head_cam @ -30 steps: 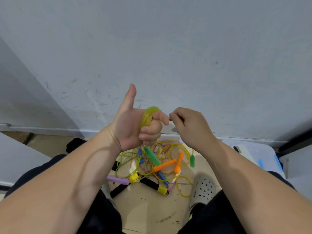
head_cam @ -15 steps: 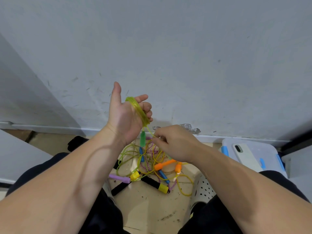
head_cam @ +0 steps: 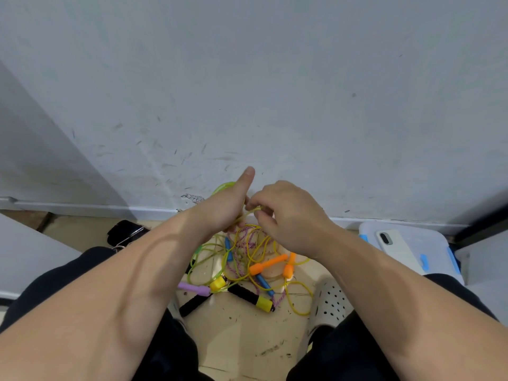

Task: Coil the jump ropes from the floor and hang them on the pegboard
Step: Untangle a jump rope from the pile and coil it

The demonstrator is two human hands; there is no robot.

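Translucent yellow-green plastic jump rope is coiled round the left hand, fingers hidden. Its strand is pinched by the right hand.

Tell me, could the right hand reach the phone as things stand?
Probably yes: the phone lies uncovered on the lid beside that arm. But the right hand pinches the rope and must let go first.

The yellow-green rope is showing glossy, translucent plastic; 2 orange handles are looking smooth plastic, black handles matt; the wall is looking matt, scuffed.
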